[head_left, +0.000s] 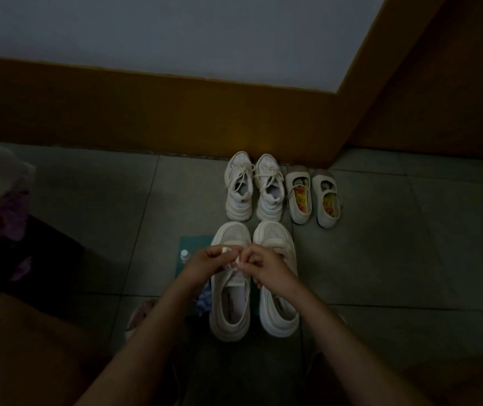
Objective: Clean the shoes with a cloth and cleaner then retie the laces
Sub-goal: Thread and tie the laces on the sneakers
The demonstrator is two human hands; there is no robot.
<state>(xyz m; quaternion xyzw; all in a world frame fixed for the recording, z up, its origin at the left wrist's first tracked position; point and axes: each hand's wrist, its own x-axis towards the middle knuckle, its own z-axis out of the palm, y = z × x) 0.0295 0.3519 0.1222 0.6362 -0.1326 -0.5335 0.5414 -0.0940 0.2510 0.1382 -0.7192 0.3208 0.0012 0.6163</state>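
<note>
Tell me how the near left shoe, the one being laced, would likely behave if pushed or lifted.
The near left shoe likely resists tipping: its sole looks thick and wide, flat on the floor. Its perforated toe probably gives under pressure. The lace pinched by the left hand and right hand looks floppy, so it would trail.

Head view — steeply down, close

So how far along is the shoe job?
Looks done: rear sneakers stand laced by the wall; bottle and cloth sit aside. In hand: left hand and right hand pinch the laces of the near left shoe. Left: finish that bow; near right shoe's laces are hidden, cannot tell.
</note>
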